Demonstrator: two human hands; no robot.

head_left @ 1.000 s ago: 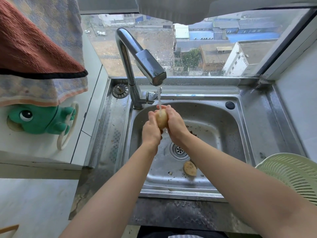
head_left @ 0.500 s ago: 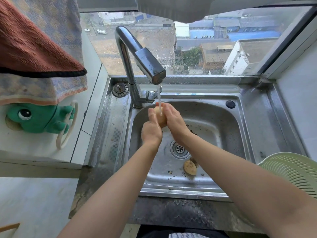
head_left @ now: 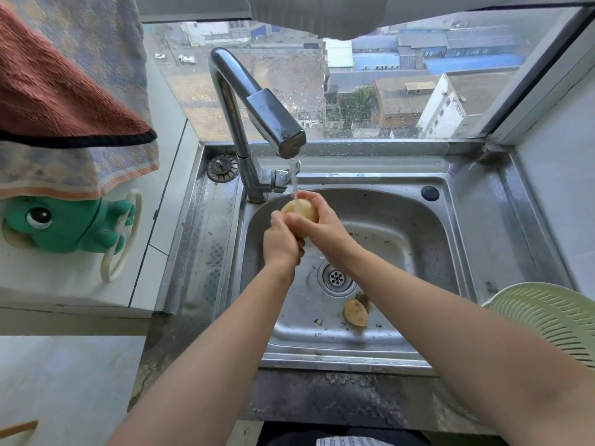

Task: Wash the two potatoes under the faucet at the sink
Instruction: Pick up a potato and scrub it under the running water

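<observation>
A pale yellow potato (head_left: 301, 210) is held under the thin water stream from the chrome faucet (head_left: 273, 123), over the back left of the steel sink (head_left: 418, 239). My left hand (head_left: 281, 241) grips it from below and the left. My right hand (head_left: 317, 225) wraps it from the right, with fingers over its top. A second potato (head_left: 355, 313), brown and dirty, lies on the sink floor just in front of the drain (head_left: 337, 278), partly behind my right forearm.
A pale green colander (head_left: 547, 320) sits at the right on the drainboard. A green frog-shaped holder (head_left: 64, 225) and hanging towels (head_left: 64, 101) are at the left. A sink strainer plug (head_left: 222, 168) lies behind the faucet base. Window glass rises behind the sink.
The potato has turned between my hands under the stream, and more of its top now shows. My right fingers have slid over it. The second potato has not moved.
</observation>
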